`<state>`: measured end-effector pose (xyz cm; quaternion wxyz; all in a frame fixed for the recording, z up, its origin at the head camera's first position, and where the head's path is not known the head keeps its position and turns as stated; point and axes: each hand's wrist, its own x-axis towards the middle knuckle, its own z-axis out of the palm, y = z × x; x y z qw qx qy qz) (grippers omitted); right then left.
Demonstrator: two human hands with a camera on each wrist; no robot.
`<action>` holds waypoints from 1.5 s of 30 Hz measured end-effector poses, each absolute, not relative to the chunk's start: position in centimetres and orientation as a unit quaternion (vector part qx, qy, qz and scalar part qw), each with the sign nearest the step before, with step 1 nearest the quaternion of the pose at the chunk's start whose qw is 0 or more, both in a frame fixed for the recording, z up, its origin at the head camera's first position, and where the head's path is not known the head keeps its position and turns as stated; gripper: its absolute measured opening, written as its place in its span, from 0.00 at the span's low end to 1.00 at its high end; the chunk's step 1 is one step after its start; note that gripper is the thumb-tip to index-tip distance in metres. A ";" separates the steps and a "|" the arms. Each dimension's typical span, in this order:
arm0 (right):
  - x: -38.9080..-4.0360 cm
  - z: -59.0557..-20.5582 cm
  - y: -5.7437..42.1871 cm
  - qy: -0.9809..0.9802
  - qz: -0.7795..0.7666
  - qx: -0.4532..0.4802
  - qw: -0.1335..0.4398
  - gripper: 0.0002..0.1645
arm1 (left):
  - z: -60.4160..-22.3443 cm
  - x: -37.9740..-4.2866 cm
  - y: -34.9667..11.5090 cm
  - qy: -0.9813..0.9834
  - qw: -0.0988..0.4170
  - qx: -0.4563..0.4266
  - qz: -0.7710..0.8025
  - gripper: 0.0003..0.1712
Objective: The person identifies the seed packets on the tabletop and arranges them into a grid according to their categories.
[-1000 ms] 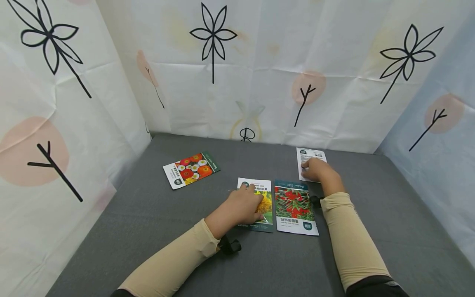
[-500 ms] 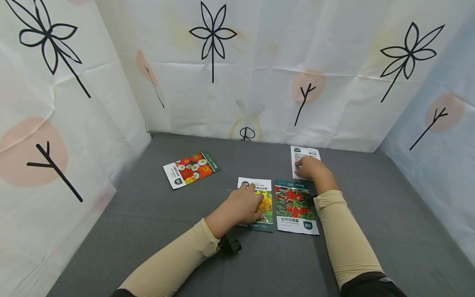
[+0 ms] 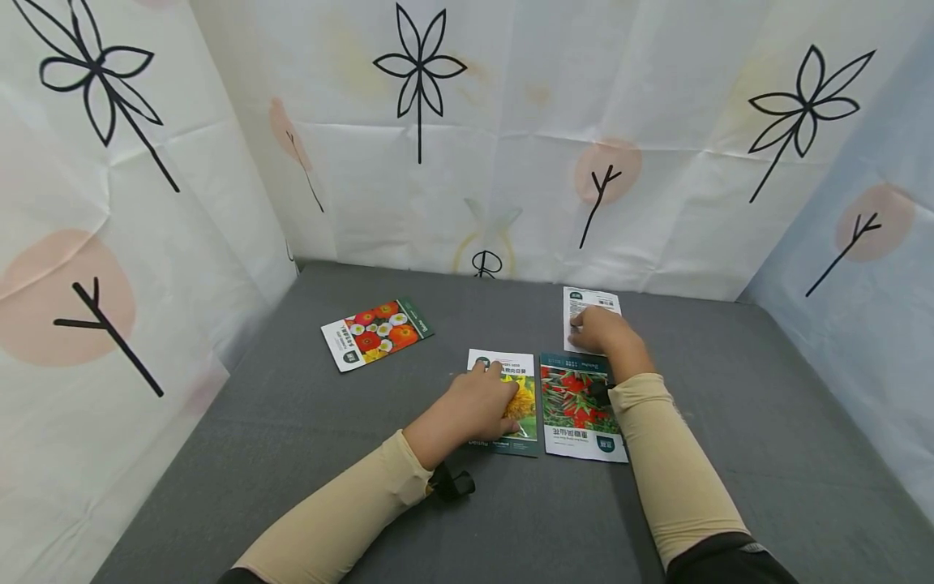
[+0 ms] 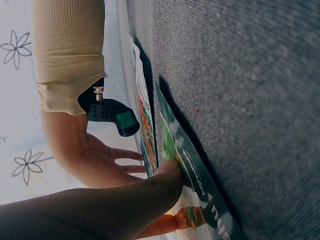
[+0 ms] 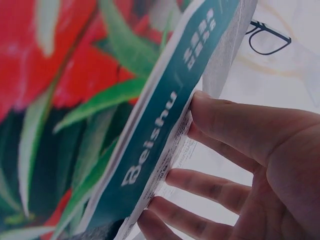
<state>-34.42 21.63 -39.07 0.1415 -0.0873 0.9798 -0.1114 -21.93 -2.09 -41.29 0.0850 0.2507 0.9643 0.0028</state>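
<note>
My left hand [image 3: 477, 405] rests on a seed packet [image 3: 524, 397] with a yellow flower picture, its fingers spread over the front. In the left wrist view the thumb [image 4: 170, 175] presses near that packet's green end. Farther back, my right hand [image 3: 609, 334] touches a white, text-covered seed packet [image 3: 584, 297] lying on the table, fingertips down on its surface. Between the two hands lies a seed packet with red flowers [image 3: 572, 397], just right of the yellow one. It fills much of the right wrist view, where the right fingers [image 5: 210, 187] look extended beyond its edge.
Another seed packet [image 3: 378, 334] with red, orange and white flowers lies tilted at the back left. Grey cloth covers the table [image 3: 292, 454]. A white printed curtain [image 3: 336, 203] closes off the back and both sides.
My right hand has slid the white packet leftward, so it now lies behind the red-flower packet. The left hand and the other packets have stayed where they were.
</note>
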 end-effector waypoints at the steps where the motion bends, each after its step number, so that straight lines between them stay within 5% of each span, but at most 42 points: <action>1: -34.4 -39.1 21.5 0.980 -0.111 -0.089 0.142 0.31 | -41.3 -21.9 -2.1 0.964 0.084 0.250 0.003 0.32; 45: -34.8 -39.1 18.0 0.981 -0.086 -0.102 0.140 0.31 | -41.3 -22.0 -2.2 0.964 0.079 0.253 0.005 0.34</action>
